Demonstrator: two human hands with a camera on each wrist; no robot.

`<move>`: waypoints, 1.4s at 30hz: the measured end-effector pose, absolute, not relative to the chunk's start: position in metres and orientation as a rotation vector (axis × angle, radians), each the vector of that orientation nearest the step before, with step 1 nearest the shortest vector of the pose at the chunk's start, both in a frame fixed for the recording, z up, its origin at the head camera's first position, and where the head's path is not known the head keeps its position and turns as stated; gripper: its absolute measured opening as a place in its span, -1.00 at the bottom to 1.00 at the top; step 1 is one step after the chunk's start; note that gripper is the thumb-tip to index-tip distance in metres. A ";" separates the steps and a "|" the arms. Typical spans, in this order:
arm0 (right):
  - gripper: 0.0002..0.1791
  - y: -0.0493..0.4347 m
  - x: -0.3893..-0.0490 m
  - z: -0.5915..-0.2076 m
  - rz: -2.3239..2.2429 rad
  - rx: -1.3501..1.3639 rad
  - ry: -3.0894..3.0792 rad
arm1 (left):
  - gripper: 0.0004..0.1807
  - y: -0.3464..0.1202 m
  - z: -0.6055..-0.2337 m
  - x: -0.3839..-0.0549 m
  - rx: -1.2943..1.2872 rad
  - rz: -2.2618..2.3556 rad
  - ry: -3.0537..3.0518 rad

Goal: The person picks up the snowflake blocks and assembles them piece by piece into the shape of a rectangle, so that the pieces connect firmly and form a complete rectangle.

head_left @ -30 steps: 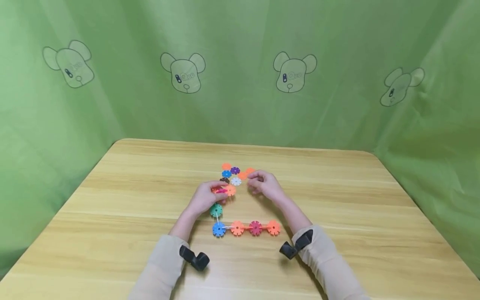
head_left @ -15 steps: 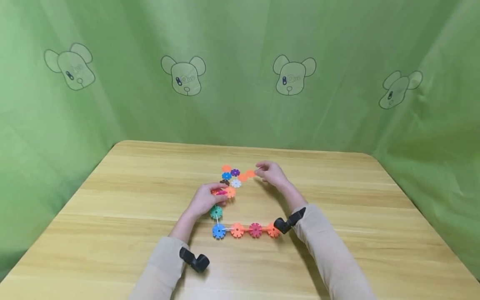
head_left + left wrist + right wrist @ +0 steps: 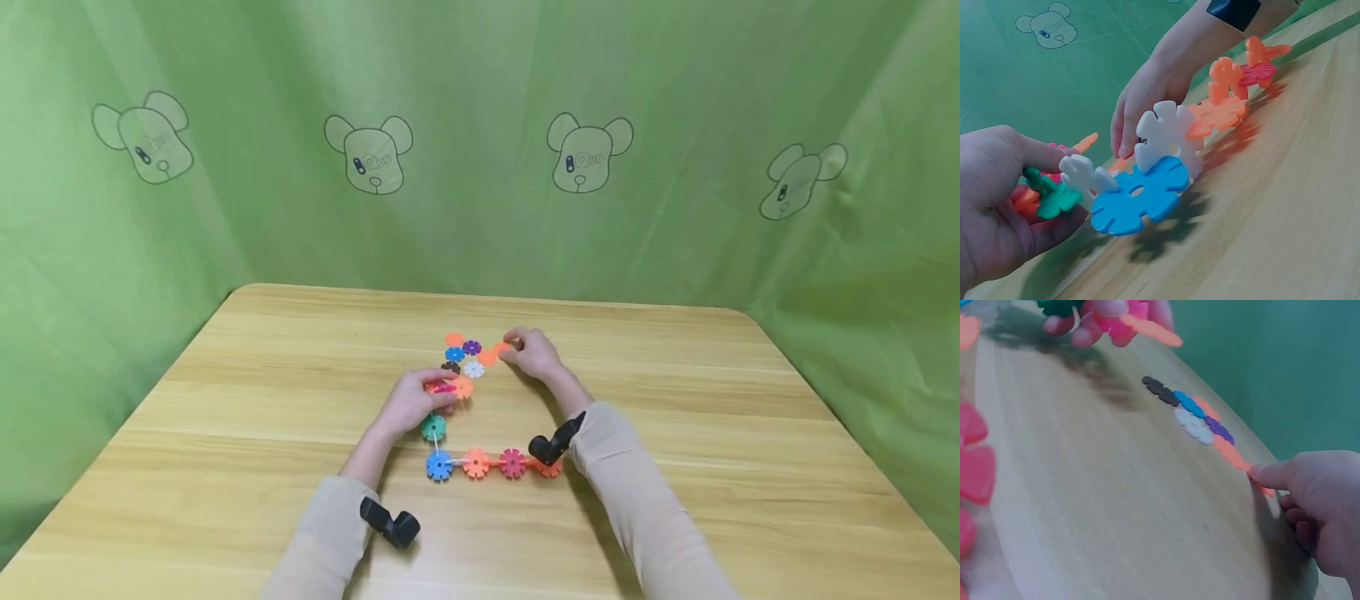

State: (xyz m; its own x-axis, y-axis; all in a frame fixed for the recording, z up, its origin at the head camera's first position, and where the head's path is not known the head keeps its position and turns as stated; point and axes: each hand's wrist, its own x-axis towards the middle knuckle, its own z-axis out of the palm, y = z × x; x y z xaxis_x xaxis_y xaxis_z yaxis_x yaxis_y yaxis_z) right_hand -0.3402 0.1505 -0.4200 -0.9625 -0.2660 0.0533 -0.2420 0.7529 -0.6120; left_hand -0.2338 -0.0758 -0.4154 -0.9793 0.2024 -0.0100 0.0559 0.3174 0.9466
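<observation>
My left hand (image 3: 412, 402) grips the end of a linked chain of notched plastic snowflake discs, around a pink disc (image 3: 445, 388) and an orange disc (image 3: 462, 387). Below it the chain runs through a green disc (image 3: 433, 427) to a blue disc (image 3: 1138, 194), joined by white discs standing on edge. From there it turns right through orange, magenta and orange discs. At the far side of the table my right hand (image 3: 532, 354) has thumb and finger on a loose orange disc (image 3: 1265, 490); in the right wrist view the thumb covers part of it.
Beside that disc lie more loose discs: another orange one (image 3: 1229, 452), a purple one (image 3: 1219, 429), a white one (image 3: 1194, 427), a blue one (image 3: 1189, 404) and a dark brown one (image 3: 1160, 391). A green curtain (image 3: 480, 233) hangs behind the wooden table (image 3: 675, 400).
My right hand has reached farther over the table, then moved slightly left onto the orange disc. Its wrist camera now overlaps the chain's right end. The left hand keeps its hold.
</observation>
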 end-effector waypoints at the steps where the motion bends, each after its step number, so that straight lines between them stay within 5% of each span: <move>1: -0.57 0.150 -0.340 -0.421 -0.990 -0.411 2.913 | -0.58 -0.076 -0.416 -0.234 0.245 1.741 2.452; 23: -0.77 0.171 -0.322 -0.411 -1.272 -0.400 2.728 | -0.59 -0.075 -0.417 -0.233 0.252 1.768 2.416; 42: -0.76 0.148 -0.264 -0.405 -1.572 -0.406 2.474 | -0.60 -0.075 -0.415 -0.233 0.301 1.720 2.451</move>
State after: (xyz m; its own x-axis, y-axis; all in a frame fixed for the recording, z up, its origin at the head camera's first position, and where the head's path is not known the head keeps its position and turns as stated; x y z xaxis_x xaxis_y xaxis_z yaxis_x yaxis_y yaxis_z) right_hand -0.2639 0.1480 -0.4053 -0.9462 -0.3235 -0.0069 -0.1312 0.4030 -0.9058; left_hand -0.2330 -0.0747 -0.4154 -0.9713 0.2377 0.0062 0.0868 0.3299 0.9400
